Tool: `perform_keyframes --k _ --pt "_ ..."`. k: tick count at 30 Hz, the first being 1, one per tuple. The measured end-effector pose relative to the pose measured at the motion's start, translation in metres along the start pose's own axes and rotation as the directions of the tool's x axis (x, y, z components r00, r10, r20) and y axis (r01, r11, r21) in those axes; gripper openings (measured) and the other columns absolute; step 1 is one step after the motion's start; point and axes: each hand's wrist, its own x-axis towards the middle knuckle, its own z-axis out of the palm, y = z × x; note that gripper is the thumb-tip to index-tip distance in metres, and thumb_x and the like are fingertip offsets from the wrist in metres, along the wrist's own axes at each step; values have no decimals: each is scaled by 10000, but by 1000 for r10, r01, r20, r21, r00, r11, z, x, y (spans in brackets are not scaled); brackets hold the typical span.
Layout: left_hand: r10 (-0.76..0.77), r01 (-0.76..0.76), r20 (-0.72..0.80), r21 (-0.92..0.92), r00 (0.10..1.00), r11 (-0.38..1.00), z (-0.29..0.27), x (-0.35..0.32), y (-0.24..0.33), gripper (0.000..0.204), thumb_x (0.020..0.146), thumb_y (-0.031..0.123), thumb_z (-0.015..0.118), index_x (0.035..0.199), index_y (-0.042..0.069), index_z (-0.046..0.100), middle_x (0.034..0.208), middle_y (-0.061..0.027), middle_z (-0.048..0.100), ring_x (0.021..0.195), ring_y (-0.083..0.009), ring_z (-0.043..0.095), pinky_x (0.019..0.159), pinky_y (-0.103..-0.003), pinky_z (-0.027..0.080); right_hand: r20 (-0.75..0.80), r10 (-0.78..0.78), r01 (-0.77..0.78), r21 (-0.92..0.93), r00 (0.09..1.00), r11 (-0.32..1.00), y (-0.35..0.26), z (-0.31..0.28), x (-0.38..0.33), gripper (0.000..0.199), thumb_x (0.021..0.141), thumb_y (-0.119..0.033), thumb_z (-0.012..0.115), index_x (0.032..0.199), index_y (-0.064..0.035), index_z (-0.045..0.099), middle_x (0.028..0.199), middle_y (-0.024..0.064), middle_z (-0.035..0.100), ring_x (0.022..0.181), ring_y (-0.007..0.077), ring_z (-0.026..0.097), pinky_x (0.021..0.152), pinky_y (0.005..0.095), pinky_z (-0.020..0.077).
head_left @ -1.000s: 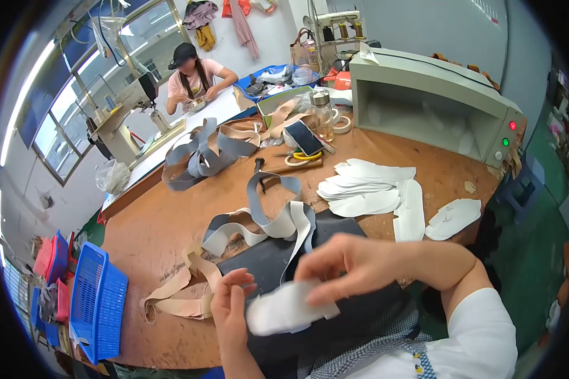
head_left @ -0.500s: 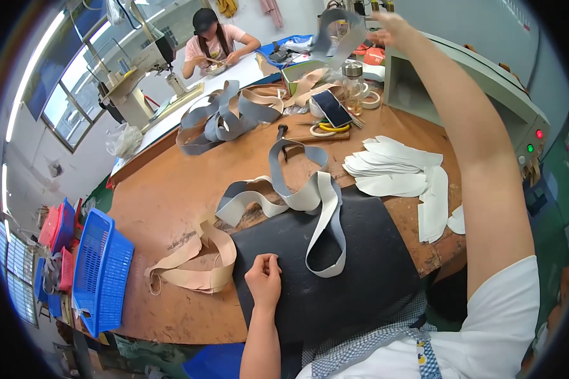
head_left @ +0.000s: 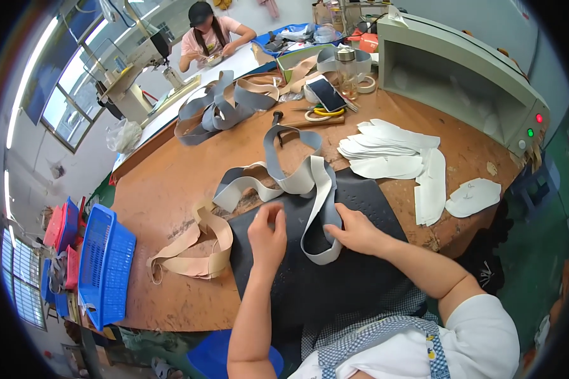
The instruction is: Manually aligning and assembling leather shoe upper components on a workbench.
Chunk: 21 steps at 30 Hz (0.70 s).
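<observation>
Grey-white strip point(head_left: 320, 183) is touched by R hand point(head_left: 358, 232), thumb & fingers parted; L hand point(head_left: 267, 237) held over blk mat point(head_left: 373, 278), fingers half-curled, grip can't be told.

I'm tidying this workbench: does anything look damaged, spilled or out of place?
The brown tabletop looks worn: dark scuffs show on both sides of the black mat. One white piece lies apart from the white pile, perhaps deliberately. No spill shows, and the strip at the right hand has no visible tear.

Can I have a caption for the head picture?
Right hand at a looped strip over a black mat, left hand nearby.
</observation>
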Motion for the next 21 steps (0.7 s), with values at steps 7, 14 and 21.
perform_keyframes --k 7,14,21 --pt "-60 -88 213 622 975 778 42 92 -44 490 823 383 724 1139 26 615 915 -209 702 911 -404 670 774 -492 522 -10 -54 50 -234 998 971 -11 -17 -50 474 834 -122 536 1277 34 473 831 297 671 814 490 658 777 571 518" --pt "-170 169 3 54 985 984 14 194 -57 749 866 338 764 1435 25 389 718 -88 646 594 -169 658 459 -313 520 -214 -64 12 -237 975 972 -1 -41 -67 489 944 -353 583 1246 27 522 794 291 675 780 484 667 730 557 529" --pt "42 -121 449 150 893 981 40 72 39 638 896 126 698 1446 22 393 869 -85 693 764 -157 660 665 -290 532 -750 -55 -339 -362 660 868 93 -126 -98 199 914 -233 643 946 -40 679 804 151 696 771 358 683 702 456 535"
